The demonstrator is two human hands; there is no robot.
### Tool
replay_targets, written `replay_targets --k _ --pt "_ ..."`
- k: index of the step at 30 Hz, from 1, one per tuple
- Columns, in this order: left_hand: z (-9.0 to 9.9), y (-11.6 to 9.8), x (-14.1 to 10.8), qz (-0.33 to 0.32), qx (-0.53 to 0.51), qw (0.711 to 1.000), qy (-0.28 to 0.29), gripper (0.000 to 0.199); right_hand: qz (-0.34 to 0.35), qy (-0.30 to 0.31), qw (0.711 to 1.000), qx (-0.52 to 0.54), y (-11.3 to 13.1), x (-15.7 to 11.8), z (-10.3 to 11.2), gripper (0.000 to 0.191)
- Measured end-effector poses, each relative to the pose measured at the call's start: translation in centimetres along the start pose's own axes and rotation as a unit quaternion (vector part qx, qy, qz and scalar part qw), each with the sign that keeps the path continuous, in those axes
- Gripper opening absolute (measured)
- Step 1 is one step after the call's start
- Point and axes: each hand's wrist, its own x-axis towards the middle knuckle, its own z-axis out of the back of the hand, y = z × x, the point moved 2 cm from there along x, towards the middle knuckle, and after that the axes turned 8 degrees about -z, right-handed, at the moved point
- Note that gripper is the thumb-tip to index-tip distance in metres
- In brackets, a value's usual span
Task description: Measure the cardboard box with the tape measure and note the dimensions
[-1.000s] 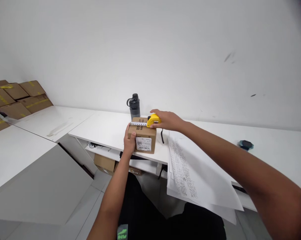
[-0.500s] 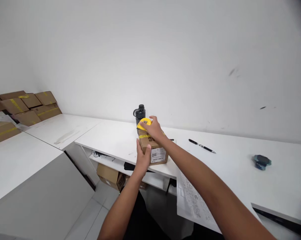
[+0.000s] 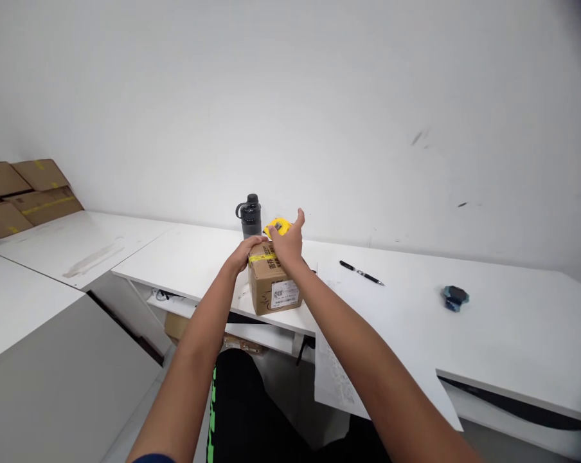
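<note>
A cardboard box [image 3: 265, 283] with yellow tape and a white label stands at the front edge of the white table [image 3: 204, 251]. My left hand [image 3: 246, 251] rests at the box's back left top edge, its fingers reaching toward the yellow tape measure. Above the back of the box, my right hand [image 3: 289, 241] is closed on the yellow tape measure [image 3: 277, 226], with the index finger raised. A dark bottle [image 3: 250, 215] with a loop handle stands behind the box, near the wall.
To the right lie a black pen [image 3: 361, 273], a dark blue-green object [image 3: 455, 298] and a paper sheet [image 3: 336, 373] hanging over the table edge. Taped boxes [image 3: 44, 202] are stacked at the far left. More cartons sit under the table.
My left hand has moved from the box's front left side up to its back left top edge. The view has shifted right, and my right hand still holds the tape measure.
</note>
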Motion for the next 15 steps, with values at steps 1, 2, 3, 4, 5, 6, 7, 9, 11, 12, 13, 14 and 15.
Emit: replay_targets --k 1,2,3,4,5,6,7,9,11,12,13,14,15 --pt "0.07 0.51 0.11 0.022 -0.020 0.999 0.036 0.034 -0.012 0.002 1.000 -0.006 0.06 -0.05 -0.05 0.090" --pt "0.19 0.92 0.09 0.036 -0.038 0.997 0.060 0.034 -0.020 0.007 1.000 -0.010 0.16 -0.10 -0.08 0.090" --pt "0.34 1.20 0.01 0.039 -0.052 0.995 0.070 0.035 -0.022 0.011 1.000 -0.014 0.28 -0.14 -0.11 0.090" --pt "0.49 1.35 -0.08 0.031 -0.062 0.995 0.072 0.037 -0.016 0.016 1.000 -0.017 0.40 -0.16 -0.14 0.089" --pt "0.58 1.39 -0.17 0.018 -0.073 0.995 0.071 0.040 -0.011 0.017 1.000 -0.021 0.49 -0.16 -0.14 0.086" --pt "0.60 1.39 -0.25 0.007 -0.083 0.994 0.071 0.043 -0.009 0.019 0.999 -0.027 0.51 -0.15 -0.14 0.082" --pt "0.55 1.37 -0.31 -0.001 -0.092 0.993 0.073 0.046 -0.009 0.022 0.999 -0.035 0.49 -0.13 -0.14 0.077" --pt "0.34 1.33 -0.41 -0.007 -0.102 0.992 0.073 0.049 -0.002 0.032 0.998 -0.057 0.42 -0.13 -0.11 0.066" --pt "0.12 1.31 -0.50 -0.009 -0.106 0.992 0.065 0.049 0.021 0.040 0.995 -0.083 0.39 -0.19 -0.04 0.056" --pt "0.05 1.31 -0.55 -0.010 -0.107 0.992 0.059 0.047 0.034 0.042 0.994 -0.098 0.41 -0.25 0.00 0.051" --pt "-0.01 1.32 -0.59 -0.012 -0.110 0.992 0.053 0.045 0.045 0.044 0.991 -0.114 0.44 -0.32 0.02 0.048" --pt "-0.05 1.35 -0.63 -0.015 -0.113 0.992 0.048 0.044 0.052 0.046 0.989 -0.130 0.48 -0.41 0.02 0.047" --pt "-0.08 1.39 -0.65 -0.018 -0.116 0.992 0.044 0.042 0.059 0.050 0.986 -0.146 0.55 -0.51 -0.02 0.047"
